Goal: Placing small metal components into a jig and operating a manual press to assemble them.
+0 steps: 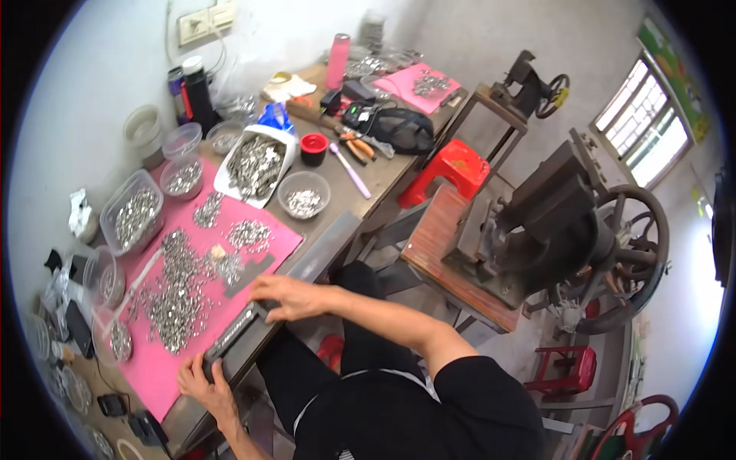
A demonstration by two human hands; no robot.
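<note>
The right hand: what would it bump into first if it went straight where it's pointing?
The right hand would likely meet the dark bar first; it seems to be gripping one end. Past that lie the pink mat and small metal pieces, though depth is unclear.

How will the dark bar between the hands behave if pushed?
The dark bar looks stiff, being straight and blocky. Its angular shape suggests sliding rather than rolling. Near the edge of the table, it might tip off.

Metalwork workshop, workbench point(382, 178) heaped with small silvery metal pieces point(178, 299), pliers point(357, 146) on it, heavy handwheel machines point(563, 222) to its right
</note>
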